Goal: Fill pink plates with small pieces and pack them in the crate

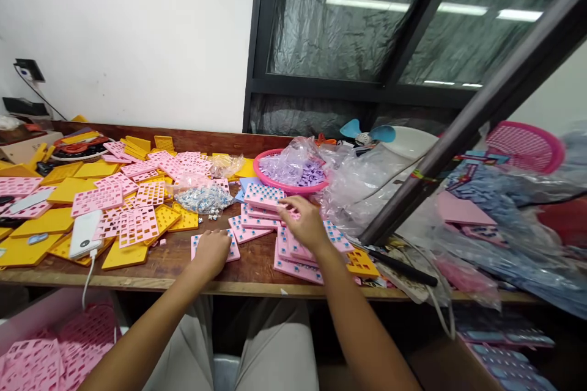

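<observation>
A pink grid plate fitted with small blue-and-white parts lies flat near the front edge of the wooden tabletop. The left hand rests on top of it, palm down, fingers curled loosely over the plate; whether it grips cannot be told. Just to the right, the right hand lies on a stack of filled pink plates, its fingers extended toward another filled plate behind. A pink basket holding a bag of purple pieces stands beyond the stacks. A clear bag of small blue-and-white parts lies to the left of them. Empty pink and yellow grid plates cover the left tabletop, with a white power bank on top.
</observation>
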Demonstrator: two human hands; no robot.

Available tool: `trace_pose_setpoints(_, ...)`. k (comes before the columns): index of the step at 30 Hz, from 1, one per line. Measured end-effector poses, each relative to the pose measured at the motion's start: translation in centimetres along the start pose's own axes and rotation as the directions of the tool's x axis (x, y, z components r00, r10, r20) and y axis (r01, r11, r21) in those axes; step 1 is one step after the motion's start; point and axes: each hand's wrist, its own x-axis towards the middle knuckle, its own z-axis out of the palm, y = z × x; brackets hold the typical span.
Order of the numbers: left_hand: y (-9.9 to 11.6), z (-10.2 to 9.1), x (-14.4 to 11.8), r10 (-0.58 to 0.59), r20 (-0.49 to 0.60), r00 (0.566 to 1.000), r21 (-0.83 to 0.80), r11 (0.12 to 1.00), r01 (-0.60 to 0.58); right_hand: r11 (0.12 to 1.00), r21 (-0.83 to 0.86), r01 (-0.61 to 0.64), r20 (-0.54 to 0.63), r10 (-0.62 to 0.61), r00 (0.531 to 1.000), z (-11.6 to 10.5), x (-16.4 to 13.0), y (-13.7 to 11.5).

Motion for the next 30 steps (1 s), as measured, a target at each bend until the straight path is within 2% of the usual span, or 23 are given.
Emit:
trace_pose_setpoints(1, -0.7, 0.3, -0.6, 0.032, -0.032, 0.999, -0.042, 0.999, -0.033, 0.994, -0.099, -0.046, 0.054, 0.051, 0.997, -1.5, 1.5, 2.0)
trace_pose_setpoints(2, -1.6, 0.8, -1.3, 0.066, -0.082, 0.994, -0.092, 0.993, -0.074, 0.978, -0.201, -0.058, 0.178, 0.095, 0.979, -2.7, 2.9, 4.0)
trace_pose_setpoints(3, -2.6, 1.4, -2.1, 0.064, -0.152, 0.986, -0.133, 0.987, -0.084, 0.953, -0.298, -0.050, 0.332, 0.153, 0.931, -3.6, 4.2, 5.9)
trace_pose_setpoints(4, -3.7, 2.0, -3.0, 0.027, -0.221, 0.975, -0.155, 0.986, -0.062, 0.927, -0.375, -0.029, 0.469, 0.216, 0.857, -4.2, 5.2, 7.7)
trace_pose_setpoints(5, -4.7, 2.7, -3.7, 0.004, -0.255, 0.967, -0.159, 0.986, -0.046, 0.896, -0.444, -0.013, 0.551, 0.284, 0.784, -4.3, 6.1, 9.2)
trace_pose_setpoints(6, -5.5, 3.4, -4.4, -0.015, -0.265, 0.964, -0.158, 0.987, -0.028, 0.868, -0.496, 0.013, 0.600, 0.332, 0.728, -4.1, 6.7, 10.4)
trace_pose_setpoints(8, -6.6, 4.5, -5.2, -0.029, -0.229, 0.973, -0.147, 0.989, -0.005, 0.834, -0.548, 0.069, 0.663, 0.382, 0.644, -3.1, 7.4, 12.0)
trace_pose_setpoints(11, -6.9, 5.2, -5.3, -0.017, -0.170, 0.985, -0.128, 0.992, -0.005, 0.842, -0.522, 0.136, 0.747, 0.375, 0.549, -1.1, 7.9, 12.9)
trace_pose_setpoints(13, -6.5, 5.2, -5.0, 0.031, -0.167, 0.985, -0.110, 0.993, -0.050, 0.858, -0.491, 0.149, 0.781, 0.358, 0.513, -0.4, 8.2, 13.1)
trace_pose_setpoints(16, -5.8, 5.1, -4.6, 0.099, -0.143, 0.985, -0.107, 0.988, -0.115, 0.867, -0.479, 0.134, 0.785, 0.356, 0.506, -0.5, 8.6, 13.2)
trace_pose_setpoints(20, -5.8, 5.1, -4.3, 0.100, -0.111, 0.989, -0.124, 0.986, -0.113, 0.860, -0.500, 0.104, 0.770, 0.387, 0.506, -2.1, 9.1, 12.8)
trace_pose_setpoints(25, -6.5, 4.7, -4.0, 0.014, -0.174, 0.985, -0.176, 0.983, -0.045, 0.862, -0.505, 0.042, 0.757, 0.419, 0.500, -4.5, 9.0, 12.3)
trace_pose_setpoints(27, -6.7, 4.6, -4.0, -0.038, -0.167, 0.985, -0.211, 0.977, 0.002, 0.866, -0.499, 0.031, 0.736, 0.404, 0.543, -5.3, 8.7, 12.4)
trace_pose_setpoints(30, -7.0, 4.3, -4.3, -0.068, -0.177, 0.982, -0.252, 0.968, 0.021, 0.880, -0.475, 0.021, 0.667, 0.344, 0.661, -6.4, 8.1, 12.3)
